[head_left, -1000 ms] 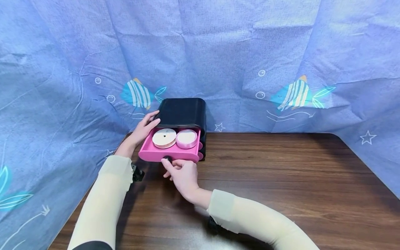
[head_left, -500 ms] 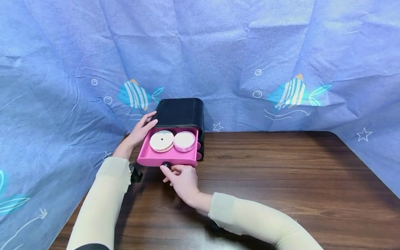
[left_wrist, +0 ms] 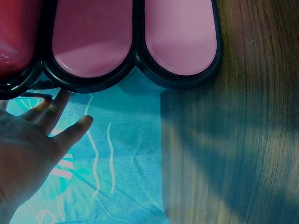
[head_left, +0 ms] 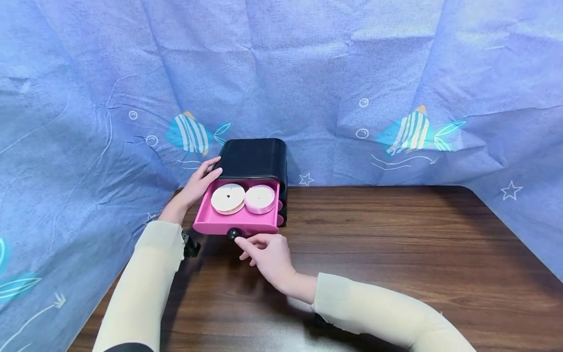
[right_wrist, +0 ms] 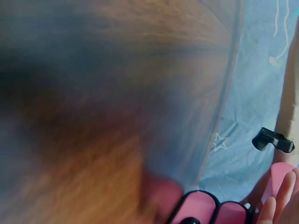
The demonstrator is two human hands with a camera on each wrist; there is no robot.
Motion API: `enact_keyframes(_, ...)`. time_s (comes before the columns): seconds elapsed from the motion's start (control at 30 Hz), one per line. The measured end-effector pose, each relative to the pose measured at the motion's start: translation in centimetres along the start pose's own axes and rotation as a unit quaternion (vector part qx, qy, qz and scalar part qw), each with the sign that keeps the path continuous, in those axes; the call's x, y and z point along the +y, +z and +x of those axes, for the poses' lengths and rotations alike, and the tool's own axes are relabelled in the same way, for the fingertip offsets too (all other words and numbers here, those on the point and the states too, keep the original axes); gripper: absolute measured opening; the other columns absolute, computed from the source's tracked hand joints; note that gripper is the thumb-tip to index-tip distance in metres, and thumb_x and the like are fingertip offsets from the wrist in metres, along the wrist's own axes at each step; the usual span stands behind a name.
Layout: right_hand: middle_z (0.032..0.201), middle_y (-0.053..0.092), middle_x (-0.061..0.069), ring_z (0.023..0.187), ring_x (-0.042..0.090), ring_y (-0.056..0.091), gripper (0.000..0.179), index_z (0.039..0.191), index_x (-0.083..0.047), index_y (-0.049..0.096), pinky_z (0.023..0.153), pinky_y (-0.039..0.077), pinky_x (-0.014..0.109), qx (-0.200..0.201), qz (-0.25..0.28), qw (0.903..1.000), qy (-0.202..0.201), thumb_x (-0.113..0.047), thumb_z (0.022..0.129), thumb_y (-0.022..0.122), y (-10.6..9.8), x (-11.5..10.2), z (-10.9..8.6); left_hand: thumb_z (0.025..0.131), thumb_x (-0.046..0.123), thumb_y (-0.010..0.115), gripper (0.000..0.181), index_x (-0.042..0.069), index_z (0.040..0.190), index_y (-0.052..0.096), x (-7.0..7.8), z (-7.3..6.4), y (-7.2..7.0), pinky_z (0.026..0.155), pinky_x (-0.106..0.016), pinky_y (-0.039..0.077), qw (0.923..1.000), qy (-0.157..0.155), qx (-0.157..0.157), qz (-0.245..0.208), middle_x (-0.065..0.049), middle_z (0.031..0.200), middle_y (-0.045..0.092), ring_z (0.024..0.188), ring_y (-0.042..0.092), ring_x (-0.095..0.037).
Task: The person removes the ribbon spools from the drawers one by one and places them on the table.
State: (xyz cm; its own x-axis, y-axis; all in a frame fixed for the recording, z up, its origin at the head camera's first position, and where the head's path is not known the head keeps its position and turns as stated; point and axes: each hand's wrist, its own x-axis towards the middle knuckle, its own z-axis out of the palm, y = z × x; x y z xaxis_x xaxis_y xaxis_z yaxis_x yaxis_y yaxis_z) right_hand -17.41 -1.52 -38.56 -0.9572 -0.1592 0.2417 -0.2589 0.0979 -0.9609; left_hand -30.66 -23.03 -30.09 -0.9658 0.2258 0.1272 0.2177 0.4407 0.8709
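A black drawer unit (head_left: 252,157) stands at the table's far left, its pink top drawer (head_left: 210,218) pulled out. Inside lie two ribbon spools side by side: a white one with peach ribbon (head_left: 227,200) and a smaller pale pink one (head_left: 260,198). My left hand (head_left: 195,187) rests on the unit's left side with fingers extended; in the left wrist view its spread fingers (left_wrist: 58,109) reach under the black frame. Just right of the black knob (head_left: 233,234), my right hand (head_left: 271,256) has its thumb tip at the knob's edge and fingers loosely bent, holding nothing.
Closed pink lower drawers (left_wrist: 93,37) show in the left wrist view. The brown wooden table (head_left: 396,254) stretches to the right. A blue curtain with fish prints (head_left: 325,88) hangs close behind the unit. Much of the right wrist view is blurred.
The drawer slid farther out toward me between the first two frames, then stayed put. My right hand has since let go of the knob and moved slightly right. The left hand keeps its place.
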Motion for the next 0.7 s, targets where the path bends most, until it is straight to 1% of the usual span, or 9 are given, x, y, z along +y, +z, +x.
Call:
enact_keyframes(0.13,0.064,0.069,-0.004,0.052,0.026,0.063,0.029,0.085,-0.010,0.077,0.052,0.052,0.029,-0.005,-0.004,0.9999,-0.010,-0.039,0.087,0.072,-1.4,-0.9,-0.1,0.102,0.025,0.046,0.060,0.005,0.154,0.024,0.0,0.0,-0.1,0.113,-0.053,0.015,1.0000,-0.005,-0.001,0.004,-0.025,0.156,0.016,0.145,0.012,-0.036)
enact_keyframes(0.2,0.064,0.069,-0.004,0.050,0.026,0.060,0.026,0.086,-0.011,0.078,0.050,0.050,0.028,-0.008,-0.006,0.9998,-0.016,-0.036,0.088,0.072,-2.1,-1.4,-0.1,0.103,0.026,0.046,0.059,0.005,0.154,0.024,-0.1,0.2,-0.1,0.113,-0.053,0.015,1.0000,-0.005,-0.001,0.006,-0.025,0.156,0.016,0.145,0.012,-0.036)
enact_keyframes(0.27,0.063,0.068,-0.004,0.049,0.028,0.058,0.023,0.086,-0.012,0.077,0.047,0.048,0.028,-0.010,-0.009,0.9995,-0.027,-0.034,0.088,0.072,-2.7,-1.8,0.1,0.103,0.026,0.045,0.060,0.005,0.154,0.023,-0.5,0.4,-0.3,0.112,-0.055,0.015,1.0000,-0.005,-0.002,0.003,-0.025,0.157,0.015,0.145,0.010,-0.036)
enact_keyframes(0.37,0.063,0.067,-0.003,0.048,0.029,0.056,0.019,0.086,-0.013,0.076,0.045,0.047,0.029,-0.007,-0.015,0.9986,-0.050,-0.031,0.088,0.073,-3.6,-2.4,0.7,0.102,0.028,0.046,0.061,0.008,0.155,0.023,-1.7,1.0,-0.5,0.112,-0.055,0.014,1.0000,-0.003,-0.001,0.002,-0.023,0.158,0.014,0.145,0.009,-0.035)
enact_keyframes(0.47,0.065,0.067,-0.003,0.051,0.021,0.055,0.015,0.085,-0.012,0.076,0.046,0.047,0.027,0.002,-0.032,0.9950,-0.094,-0.027,0.088,0.074,-4.6,-2.8,1.7,0.102,0.033,0.047,0.062,0.013,0.156,0.023,-3.0,1.6,-0.6,0.113,-0.055,0.013,1.0000,0.002,0.003,0.006,-0.021,0.158,0.015,0.146,0.009,-0.032)
enact_keyframes(0.53,0.064,0.064,-0.004,0.053,0.016,0.053,0.012,0.086,-0.011,0.076,0.048,0.044,0.025,0.011,-0.048,0.9906,-0.128,-0.023,0.087,0.075,-5.3,-3.0,2.5,0.102,0.036,0.047,0.062,0.016,0.156,0.024,-3.6,1.9,-0.6,0.113,-0.054,0.014,0.9999,0.005,0.006,0.011,-0.019,0.159,0.015,0.146,0.010,-0.030)
enact_keyframes(0.6,0.062,0.061,-0.004,0.055,0.012,0.051,0.010,0.088,-0.009,0.075,0.049,0.040,0.024,0.015,-0.067,0.9850,-0.158,-0.019,0.086,0.076,-6.0,-3.2,3.3,0.102,0.038,0.047,0.062,0.017,0.156,0.025,-3.8,2.0,-0.5,0.113,-0.054,0.014,0.9998,0.007,0.008,0.015,-0.017,0.159,0.016,0.146,0.011,-0.030)
enact_keyframes(0.7,0.063,0.059,-0.004,0.058,0.013,0.051,0.015,0.094,-0.006,0.074,0.048,0.036,0.024,0.007,-0.080,0.9794,-0.185,-0.015,0.083,0.078,-7.2,-3.7,4.6,0.102,0.039,0.046,0.062,0.018,0.156,0.025,-3.8,2.2,-0.4,0.113,-0.053,0.015,0.9998,0.009,0.008,0.015,-0.017,0.159,0.016,0.146,0.011,-0.030)
